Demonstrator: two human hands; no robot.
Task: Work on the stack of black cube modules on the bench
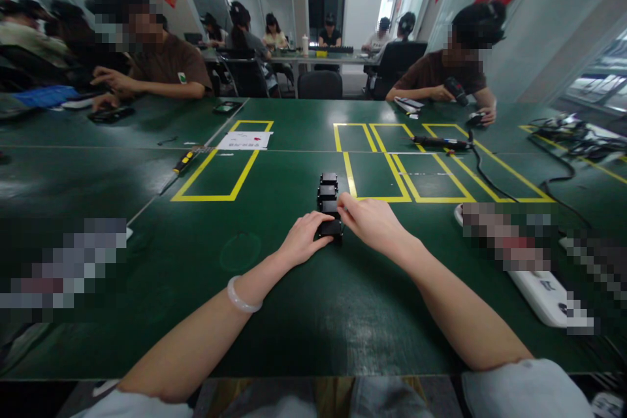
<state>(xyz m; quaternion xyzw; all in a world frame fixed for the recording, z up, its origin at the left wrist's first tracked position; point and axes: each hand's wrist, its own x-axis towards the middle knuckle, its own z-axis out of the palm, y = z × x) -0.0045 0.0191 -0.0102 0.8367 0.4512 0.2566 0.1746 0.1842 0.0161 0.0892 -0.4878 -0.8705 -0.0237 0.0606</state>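
Left hand (pixel 306 238) part open, thumb and fingers astride nearest black block (pixel 331 228), grip unclear; row of four (pixel 328 192) runs away from the body. Right hand (pixel 375 219) curled at row's right, by second block; hold hidden. Beyond, rightward: corded electric screwdriver (pixel 443 143).

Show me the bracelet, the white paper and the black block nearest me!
Bracelet (pixel 238 302): head view, on the band's lower left.
Paper (pixel 242 141): head view, on the middle of the sheet.
Block (pixel 330 228): head view, on its black top.
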